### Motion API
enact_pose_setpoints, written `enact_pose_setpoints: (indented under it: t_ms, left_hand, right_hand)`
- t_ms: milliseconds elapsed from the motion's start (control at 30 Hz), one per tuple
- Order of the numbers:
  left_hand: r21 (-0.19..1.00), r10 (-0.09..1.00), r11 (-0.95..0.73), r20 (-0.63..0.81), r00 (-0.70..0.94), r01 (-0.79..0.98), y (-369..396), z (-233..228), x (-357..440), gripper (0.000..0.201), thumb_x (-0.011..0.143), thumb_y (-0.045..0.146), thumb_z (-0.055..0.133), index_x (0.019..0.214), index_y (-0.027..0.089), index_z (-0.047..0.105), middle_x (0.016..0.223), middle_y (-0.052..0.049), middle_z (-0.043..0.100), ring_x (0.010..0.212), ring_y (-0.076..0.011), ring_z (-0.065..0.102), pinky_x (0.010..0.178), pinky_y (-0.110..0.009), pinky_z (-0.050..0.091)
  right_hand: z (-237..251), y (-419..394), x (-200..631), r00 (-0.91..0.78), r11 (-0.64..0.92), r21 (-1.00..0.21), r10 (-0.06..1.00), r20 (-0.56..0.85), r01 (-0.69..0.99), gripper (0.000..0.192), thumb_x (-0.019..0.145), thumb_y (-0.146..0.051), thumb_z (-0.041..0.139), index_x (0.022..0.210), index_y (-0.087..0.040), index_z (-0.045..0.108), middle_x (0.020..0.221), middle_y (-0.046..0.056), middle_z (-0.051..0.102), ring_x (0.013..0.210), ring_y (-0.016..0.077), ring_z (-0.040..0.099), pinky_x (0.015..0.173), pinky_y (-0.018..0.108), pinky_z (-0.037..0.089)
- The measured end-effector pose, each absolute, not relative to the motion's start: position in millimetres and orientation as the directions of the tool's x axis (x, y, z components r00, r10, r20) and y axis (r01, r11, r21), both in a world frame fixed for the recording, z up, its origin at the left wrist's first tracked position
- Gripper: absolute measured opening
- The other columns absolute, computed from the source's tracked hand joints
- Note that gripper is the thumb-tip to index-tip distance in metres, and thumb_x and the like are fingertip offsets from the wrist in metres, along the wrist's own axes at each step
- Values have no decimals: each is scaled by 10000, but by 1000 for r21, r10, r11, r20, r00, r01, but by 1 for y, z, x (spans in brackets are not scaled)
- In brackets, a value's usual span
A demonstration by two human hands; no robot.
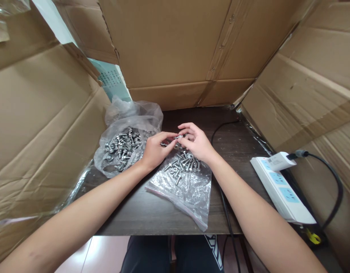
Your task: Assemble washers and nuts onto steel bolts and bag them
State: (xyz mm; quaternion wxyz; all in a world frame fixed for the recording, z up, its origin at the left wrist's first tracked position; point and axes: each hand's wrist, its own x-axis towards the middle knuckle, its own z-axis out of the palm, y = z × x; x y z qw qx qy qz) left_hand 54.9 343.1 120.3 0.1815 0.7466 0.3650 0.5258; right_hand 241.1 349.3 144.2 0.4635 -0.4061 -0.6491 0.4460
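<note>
My left hand and my right hand meet over the middle of the table. Between their fingertips is a small silver bolt, pinched from both sides; whether a nut or washer sits on it is too small to tell. Just below, loose bolts and washers lie in a heap on a clear zip bag. To the left of my left hand, an open plastic bag holds many bolts with nuts.
Cardboard walls enclose the dark table at the back and both sides. At right lies a white power strip with a plugged-in white adapter. A black cable runs down beside my right forearm.
</note>
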Motion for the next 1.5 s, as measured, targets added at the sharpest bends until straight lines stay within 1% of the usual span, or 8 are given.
enact_pose_setpoints:
  t_ms: [100,233,467,633,967,1167,1367,1500]
  left_hand:
    - [660,740,-663,648,177,355,343,120,55,151,923,206,735,1054,191,809,952,-56,823,787,-158,765,716,-248,637]
    - [656,732,-671,661,166,346,343,120,56,148,917,188,753,1055,182,808,955,-56,825,798,-157,769,738,-252,639]
    - [641,723,-678,668,174,360,342,121,55,145,921,187,750,1053,193,808,944,-51,827,789,-161,769,740,-263,637]
    - [634,722,-680,668,182,369,341,122,54,138,923,200,753,1049,197,809,956,-54,828,799,-166,769,756,-274,640]
    - [621,708,-695,679,194,363,342,122,55,141,922,175,751,1050,195,806,938,-46,821,797,-158,758,751,-262,618]
    - [618,710,-693,672,209,370,340,122,54,145,933,198,741,1066,206,801,961,-49,822,822,-170,762,785,-284,622]
    - [593,697,-704,683,220,390,340,123,54,126,937,215,742,1046,209,805,914,-47,817,807,-175,754,783,-296,615]
    - [599,698,-702,686,206,385,341,122,55,133,938,230,746,1053,213,810,925,-47,820,805,-173,753,783,-294,613]
  right_hand:
    - [145,349,240,-223,263,-958,947,233,115,417,773,-348,765,1126,-207,596,936,10,650,610,101,568,525,243,449]
    - [146,348,240,-182,211,-965,966,182,158,321,910,-474,614,1077,-200,622,681,-38,584,524,115,509,507,256,410]
    - [147,346,239,-229,224,-967,954,192,122,409,761,-342,733,1123,-215,588,947,11,673,639,122,604,518,245,432]
    - [147,347,239,-230,194,-975,959,165,108,323,820,-357,651,1102,-212,590,754,-34,628,558,117,557,509,250,430]
    - [148,348,241,-227,242,-963,951,211,122,475,725,-332,776,1135,-212,569,927,4,672,626,119,599,530,248,449]
    - [146,347,240,-213,197,-960,965,154,200,282,928,-433,554,1090,-214,629,662,-37,598,544,133,557,518,259,429]
    - [145,346,239,-258,202,-972,952,165,123,328,813,-330,655,1121,-231,600,856,0,689,623,140,609,520,255,438]
    - [143,348,239,-236,168,-977,963,134,130,276,910,-411,569,1103,-220,617,683,-25,616,556,145,572,514,261,432]
